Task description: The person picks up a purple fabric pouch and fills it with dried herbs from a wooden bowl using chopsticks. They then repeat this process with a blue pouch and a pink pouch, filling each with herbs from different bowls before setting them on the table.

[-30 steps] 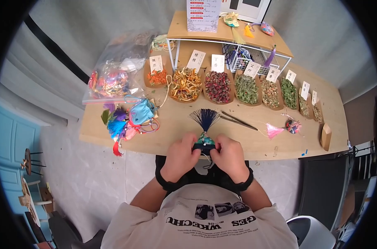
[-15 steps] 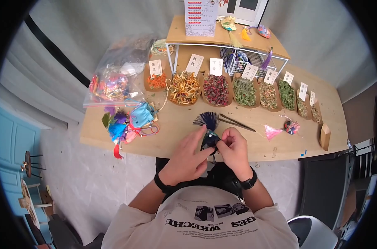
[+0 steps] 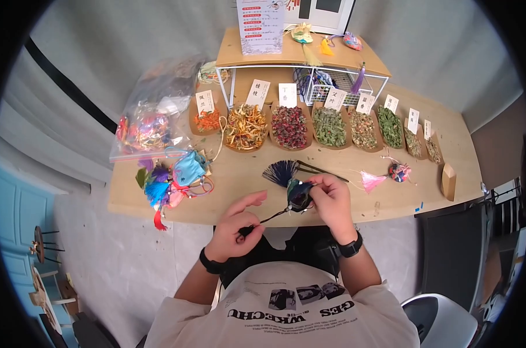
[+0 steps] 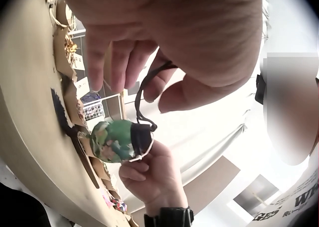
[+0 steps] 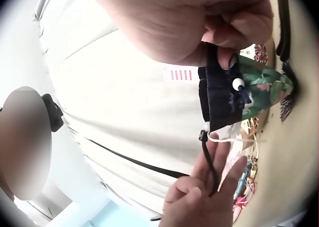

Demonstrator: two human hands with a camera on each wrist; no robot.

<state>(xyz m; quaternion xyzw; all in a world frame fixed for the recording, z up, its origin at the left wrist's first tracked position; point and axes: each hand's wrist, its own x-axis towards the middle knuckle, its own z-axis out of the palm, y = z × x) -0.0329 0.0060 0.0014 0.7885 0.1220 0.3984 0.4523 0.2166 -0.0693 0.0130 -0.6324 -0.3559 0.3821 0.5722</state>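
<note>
A small green floral drawstring pouch (image 3: 299, 196) with a navy collar (image 5: 222, 102) is held above the front of the table. From its far end a navy tassel (image 3: 279, 172) fans out. My right hand (image 3: 333, 204) pinches the collar's edge between thumb and fingers, close to a white bead (image 5: 238, 84). To the left, my left hand (image 3: 233, 233) grips the dark cord (image 4: 139, 95) between thumb and curled fingers, with other fingers extended. The cord runs from the collar into that hand, where its end is hidden.
Dark tweezers (image 3: 324, 171) lie just behind the pouch. A pink-tasselled sachet (image 3: 397, 172) is at right, a pile of colourful pouches and tassels (image 3: 173, 180) at left. Several labelled trays of dried herbs (image 3: 289, 129) line the back, before a wooden shelf (image 3: 367, 55).
Both hands were together on the pouch; the left has moved away to the left with the cord, drawing it out. The right still holds the collar, and the pouch has turned sideways.
</note>
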